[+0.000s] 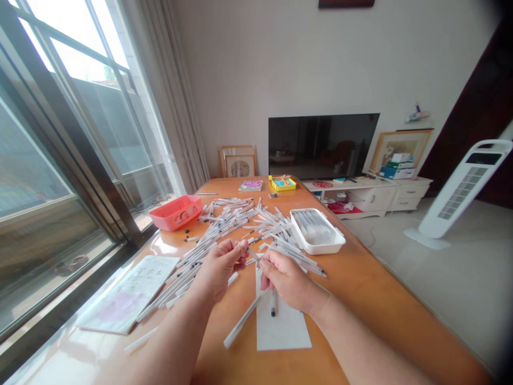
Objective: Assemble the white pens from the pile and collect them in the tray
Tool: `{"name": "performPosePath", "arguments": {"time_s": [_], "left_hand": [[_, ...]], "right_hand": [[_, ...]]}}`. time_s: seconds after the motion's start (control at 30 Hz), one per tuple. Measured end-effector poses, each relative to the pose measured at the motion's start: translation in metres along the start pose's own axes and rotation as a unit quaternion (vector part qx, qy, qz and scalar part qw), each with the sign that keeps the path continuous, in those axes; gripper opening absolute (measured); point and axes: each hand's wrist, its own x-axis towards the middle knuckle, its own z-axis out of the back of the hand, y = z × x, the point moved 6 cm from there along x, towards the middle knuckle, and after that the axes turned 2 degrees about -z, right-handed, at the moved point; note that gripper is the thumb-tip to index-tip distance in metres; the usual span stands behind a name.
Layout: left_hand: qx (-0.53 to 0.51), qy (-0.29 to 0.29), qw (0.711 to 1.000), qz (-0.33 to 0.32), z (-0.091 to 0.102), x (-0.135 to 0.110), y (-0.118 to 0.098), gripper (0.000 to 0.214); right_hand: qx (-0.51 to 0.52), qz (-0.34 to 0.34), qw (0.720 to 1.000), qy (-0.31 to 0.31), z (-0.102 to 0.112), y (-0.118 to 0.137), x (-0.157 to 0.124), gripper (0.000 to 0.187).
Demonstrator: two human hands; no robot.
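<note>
My left hand [224, 264] and my right hand [286, 280] meet over the table, each closed in a pinch. Between their fingertips is a slim translucent pen [253, 255], gripped at one end by each hand; the fingers cover its ends. Under my right hand lies a white sheet of paper [284, 332], with a black-tipped pen [273, 305] partly hidden on it. Another clear pen [242, 323] rests slantwise at the sheet's left edge. Beyond both hands spreads a loose heap of clear pens [230, 220], some with black ends.
On the right stands a white tray [326, 248] filled with pens. A red basket [176, 215] is at the left edge, with small black caps [186, 231] near it. A notebook [130, 294] lies left of my forearm. Farther back are a yellow box [282, 185] and a booklet [250, 186].
</note>
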Motion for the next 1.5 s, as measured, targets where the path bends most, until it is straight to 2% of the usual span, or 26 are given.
{"name": "performPosePath", "arguments": {"time_s": [0.13,0.23,0.43,0.5,0.67,0.83,0.9,1.1,1.17,1.33,1.4,1.5], "left_hand": [[-0.036,0.049,0.998,-0.008,-0.004,0.0,-0.002,0.026],[-0.059,0.078,0.995,-0.001,-0.007,-0.002,-0.003,0.03],[-0.013,-0.009,1.0,0.002,-0.001,-0.002,0.001,0.032],[-0.009,0.006,1.0,-0.006,-0.001,-0.001,0.0,0.03],[-0.051,0.083,0.995,-0.004,-0.006,-0.001,-0.001,0.028],[-0.015,0.008,1.0,0.013,0.0,0.0,0.005,0.033],[-0.001,-0.004,1.0,0.009,0.001,0.002,0.006,0.033],[-0.061,0.073,0.996,0.0,-0.005,0.001,0.001,0.027],[-0.075,0.064,0.995,0.013,-0.005,0.0,0.003,0.03],[-0.037,-0.02,0.999,0.022,0.003,0.002,0.01,0.03],[-0.032,-0.016,0.999,0.011,0.003,0.003,0.008,0.029],[-0.057,0.026,0.998,-0.01,-0.001,0.004,0.004,0.025]], "right_hand": [[0.02,-0.009,1.0,0.007,-0.001,-0.002,0.001,0.037],[0.04,-0.017,0.999,0.009,-0.002,-0.004,0.002,0.036],[-0.004,-0.01,1.0,0.0,-0.002,-0.004,0.0,0.041],[-0.007,-0.009,1.0,0.002,-0.002,-0.004,0.0,0.041],[0.021,-0.008,1.0,0.007,-0.003,-0.006,0.001,0.039],[0.003,-0.005,1.0,0.005,-0.003,-0.008,0.001,0.041],[-0.002,-0.007,1.0,0.007,-0.004,-0.008,0.001,0.042],[0.014,-0.008,1.0,0.012,-0.003,-0.005,0.001,0.039],[0.012,-0.01,1.0,0.009,-0.002,-0.005,0.001,0.039],[-0.002,-0.02,1.0,0.01,-0.003,-0.007,0.0,0.04],[0.011,-0.02,1.0,0.011,-0.004,-0.006,0.0,0.039],[0.069,-0.029,0.997,0.025,-0.005,-0.005,0.001,0.036]]}}
